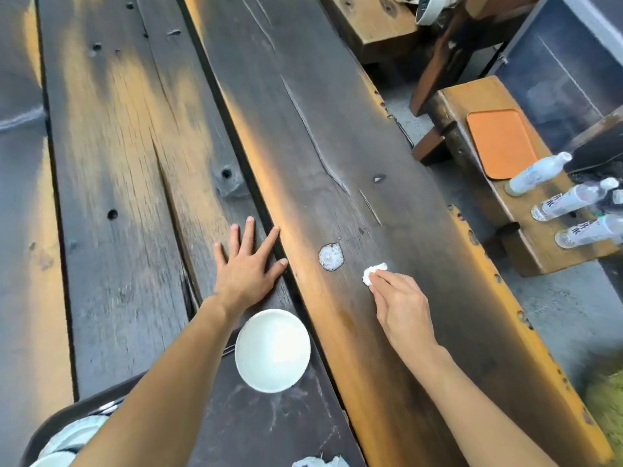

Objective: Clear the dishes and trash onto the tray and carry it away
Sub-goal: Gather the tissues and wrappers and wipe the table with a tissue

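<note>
My right hand (401, 305) pinches a small crumpled white tissue (372, 273) against the dark wooden table (303, 129), just right of a small wet puddle (331, 257). My left hand (246, 264) lies flat on the wood with fingers spread, holding nothing. A white bowl (272, 355) stands upright near me between my forearms. At the bottom left a dark tray (67, 416) carries white dishes (77, 436), partly hidden by my left forearm. Another crumpled tissue (320, 462) lies at the bottom edge.
A wooden bench (478, 106) to the right holds an orange tray (499, 143) and three clear plastic bottles (569, 200) lying tilted. The table's right edge (505, 288) drops to a grey concrete floor. A second bench stands at the top.
</note>
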The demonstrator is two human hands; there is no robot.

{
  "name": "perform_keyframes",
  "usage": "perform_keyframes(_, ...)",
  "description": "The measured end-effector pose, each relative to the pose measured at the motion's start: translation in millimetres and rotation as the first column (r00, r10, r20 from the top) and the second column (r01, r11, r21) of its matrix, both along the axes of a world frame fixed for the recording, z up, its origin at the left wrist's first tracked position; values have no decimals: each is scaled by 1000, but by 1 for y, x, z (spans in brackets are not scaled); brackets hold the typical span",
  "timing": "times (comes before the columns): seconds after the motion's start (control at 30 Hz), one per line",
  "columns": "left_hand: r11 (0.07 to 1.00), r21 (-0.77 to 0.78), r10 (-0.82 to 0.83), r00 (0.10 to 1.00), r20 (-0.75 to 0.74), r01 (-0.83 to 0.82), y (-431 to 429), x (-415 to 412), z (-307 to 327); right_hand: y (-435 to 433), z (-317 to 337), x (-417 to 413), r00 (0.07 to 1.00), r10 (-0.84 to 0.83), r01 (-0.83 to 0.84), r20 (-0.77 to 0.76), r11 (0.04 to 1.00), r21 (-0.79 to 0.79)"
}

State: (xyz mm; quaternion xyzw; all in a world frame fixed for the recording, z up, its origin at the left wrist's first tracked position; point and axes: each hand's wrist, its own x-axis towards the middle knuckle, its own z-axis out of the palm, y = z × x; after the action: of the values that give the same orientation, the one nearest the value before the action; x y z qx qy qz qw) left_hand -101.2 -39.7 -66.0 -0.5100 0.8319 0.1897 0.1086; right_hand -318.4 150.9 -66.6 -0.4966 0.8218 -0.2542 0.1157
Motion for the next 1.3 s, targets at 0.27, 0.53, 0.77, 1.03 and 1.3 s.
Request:
perform_keyframes(0.27, 970, -239, -56, 998, -17, 50, -4, 5, -28, -142, 14, -100, 991, -130, 130, 8, 991, 11)
perform_keyframes(0.53, 964, -265, -33, 998, -48, 20, -10, 4, -37, -196, -2, -121, 963, 13, 25, -269, 990, 136)
perform_keyframes(0.77, 964, -266, -39, 998, -55, 23, -8, 3, -36, -73, 0, -34, 882, 450, -452, -140, 892, 20)
perform_keyframes(1.03, 956, -294, -39, 996, -79, 14, -7, 2, -36, -100, -2, -70, 989, 28, -42, -146, 995, -90)
perform_keyframes(1.3, 957, -291, -32, 997, -67, 11, -7, 3, -36, -11, -4, 21, 862, 505, -507, -43, 861, -48)
